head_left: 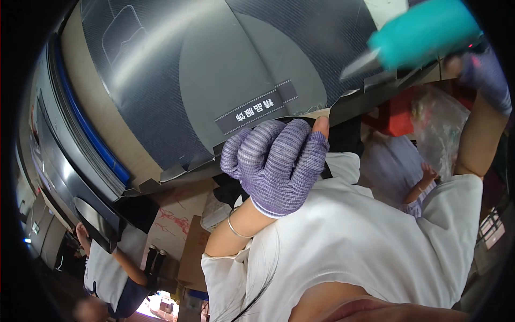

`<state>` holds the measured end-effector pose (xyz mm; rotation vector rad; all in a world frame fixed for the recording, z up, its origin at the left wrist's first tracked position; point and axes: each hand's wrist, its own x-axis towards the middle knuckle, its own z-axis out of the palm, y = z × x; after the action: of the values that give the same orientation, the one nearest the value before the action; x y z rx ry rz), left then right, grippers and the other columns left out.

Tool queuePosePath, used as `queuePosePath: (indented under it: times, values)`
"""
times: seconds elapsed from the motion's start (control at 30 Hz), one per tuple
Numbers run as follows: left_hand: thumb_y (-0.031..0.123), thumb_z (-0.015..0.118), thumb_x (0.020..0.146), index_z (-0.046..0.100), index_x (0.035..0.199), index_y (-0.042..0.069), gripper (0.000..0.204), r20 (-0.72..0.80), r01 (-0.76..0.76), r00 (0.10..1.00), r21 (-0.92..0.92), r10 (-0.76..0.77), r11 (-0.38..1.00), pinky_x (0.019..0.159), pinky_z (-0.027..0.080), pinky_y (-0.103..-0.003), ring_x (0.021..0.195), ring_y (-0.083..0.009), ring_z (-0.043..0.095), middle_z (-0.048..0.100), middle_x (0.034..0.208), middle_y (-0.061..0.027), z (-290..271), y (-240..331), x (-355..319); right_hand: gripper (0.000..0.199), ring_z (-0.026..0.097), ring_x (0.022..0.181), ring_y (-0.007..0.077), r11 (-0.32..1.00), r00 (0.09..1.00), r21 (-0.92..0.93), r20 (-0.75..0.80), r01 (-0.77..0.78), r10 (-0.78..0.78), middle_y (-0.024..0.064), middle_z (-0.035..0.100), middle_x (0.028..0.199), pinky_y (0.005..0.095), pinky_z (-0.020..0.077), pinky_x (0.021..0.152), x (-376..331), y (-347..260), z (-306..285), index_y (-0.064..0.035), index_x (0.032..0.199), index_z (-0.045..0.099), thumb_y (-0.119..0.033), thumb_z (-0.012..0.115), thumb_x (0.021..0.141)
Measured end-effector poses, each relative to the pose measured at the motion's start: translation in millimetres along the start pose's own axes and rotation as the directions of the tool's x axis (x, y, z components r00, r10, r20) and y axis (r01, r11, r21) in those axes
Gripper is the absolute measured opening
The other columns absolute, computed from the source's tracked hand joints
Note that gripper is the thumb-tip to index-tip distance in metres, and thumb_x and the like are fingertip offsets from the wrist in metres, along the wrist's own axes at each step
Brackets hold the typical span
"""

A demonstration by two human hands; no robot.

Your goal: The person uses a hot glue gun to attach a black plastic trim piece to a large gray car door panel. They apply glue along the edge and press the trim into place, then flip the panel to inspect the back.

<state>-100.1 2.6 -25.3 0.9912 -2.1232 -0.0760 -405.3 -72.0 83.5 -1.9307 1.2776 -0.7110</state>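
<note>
A stack of large dark printed card sheets (236, 59), with grey panels and a small printed label, lies in front of me. My left hand (279, 163), in a purple-grey knitted glove with the thumb tip bare, is closed at the stack's near edge, its fingers curled. What lies under those fingers is hidden. At the upper right, my gloved right hand (485, 78) is blurred and partly cut off. It holds a teal tool (424, 35) with a pointed grey metal blade (360, 64), which hangs over the sheets' right part, near their torn near edge.
Further stacked sheets with a blue layer (88, 129) stand at the left. Another person (115, 263) is beside them, with a hand at a dark sheet. At the right are a clear plastic bag (442, 121), a red object (394, 115) and another person's hand (427, 174).
</note>
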Motion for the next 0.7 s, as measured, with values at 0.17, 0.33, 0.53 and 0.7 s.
queuePosePath:
  times: [0.17, 0.33, 0.53, 0.7]
  values:
    - [0.014, 0.086, 0.071, 0.069, 0.089, 0.018, 0.026, 0.069, -0.002, 0.998, 0.001, 0.002, 1.000, 0.082, 0.038, -0.040, 0.091, -0.0252, 0.054, 0.064, 0.091, 0.0008, -6, 3, 2, 0.046, 0.054, 0.077, 0.0131, 0.971, 0.987, -0.217, 0.145, 0.100, -0.069, 0.0052, 0.059, 0.089, 0.0302, 0.0446, 0.069, 2, -17, 29, -0.0019, 0.119, 0.057, -0.039, 0.063, 0.093]
    - [0.013, 0.086, 0.070, 0.070, 0.090, 0.019, 0.026, 0.060, 0.006, 0.998, 0.003, -0.006, 1.000, 0.080, 0.037, -0.040, 0.089, -0.0237, 0.053, 0.063, 0.090, 0.0015, -6, 5, 1, 0.045, 0.055, 0.078, 0.0137, 0.943, 0.971, -0.294, 0.221, 0.157, -0.092, 0.0059, 0.060, 0.090, 0.0305, 0.0456, 0.070, 5, -19, 41, -0.0018, 0.119, 0.057, -0.038, 0.064, 0.093]
    - [0.013, 0.086, 0.070, 0.071, 0.093, 0.020, 0.028, 0.055, 0.002, 0.998, -0.001, -0.002, 1.000, 0.080, 0.036, -0.040, 0.088, -0.0227, 0.053, 0.062, 0.091, 0.0020, -5, 3, 0, 0.043, 0.057, 0.079, 0.0144, 0.924, 0.963, -0.337, 0.251, 0.182, -0.098, 0.0066, 0.061, 0.090, 0.0309, 0.0468, 0.071, 6, -20, 44, -0.0018, 0.118, 0.058, -0.037, 0.065, 0.093]
    - [0.013, 0.086, 0.070, 0.071, 0.091, 0.020, 0.027, 0.071, 0.008, 0.997, 0.005, -0.008, 1.000, 0.080, 0.036, -0.040, 0.088, -0.0225, 0.053, 0.062, 0.091, 0.0028, -6, 4, 2, 0.042, 0.058, 0.080, 0.0150, 0.911, 0.961, -0.364, 0.256, 0.197, -0.105, 0.0072, 0.062, 0.091, 0.0312, 0.0478, 0.072, 9, -18, 41, -0.0017, 0.117, 0.058, -0.036, 0.065, 0.093]
